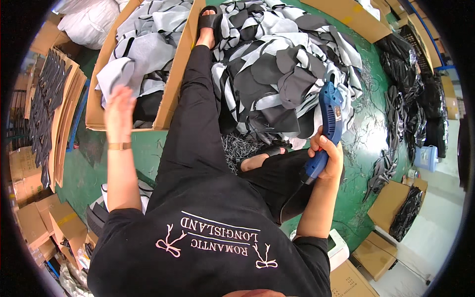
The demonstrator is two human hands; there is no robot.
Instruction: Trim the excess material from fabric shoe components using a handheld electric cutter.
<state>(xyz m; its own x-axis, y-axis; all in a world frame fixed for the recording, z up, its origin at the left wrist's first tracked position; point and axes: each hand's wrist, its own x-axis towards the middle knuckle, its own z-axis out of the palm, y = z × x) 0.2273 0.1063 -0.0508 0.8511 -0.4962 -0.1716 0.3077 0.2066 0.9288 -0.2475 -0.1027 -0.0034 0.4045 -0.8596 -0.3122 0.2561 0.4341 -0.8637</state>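
Note:
My right hand (330, 154) is wrapped round the blue body of a handheld electric cutter (330, 110). Its head points away from me, over the edge of a large heap of grey, white and black fabric pieces (269, 69). A dark cord leaves its near end beside my thigh. On the left, my left hand (119, 106) reaches over the near end of a big cardboard box (170, 94) full of similar pieces. Motion smears its fingers. A blurred grey-and-white piece (116, 74) is just beyond the fingertips; whether they touch it cannot be made out.
Dark thin trimmings (240, 151) lie on the green floor between my feet. My legs stretch along the box and under the heap's near side. Black plastic bags (398, 52) line the right, stacked cardboard (69, 119) the left. A white machine (338, 249) stands by my right elbow.

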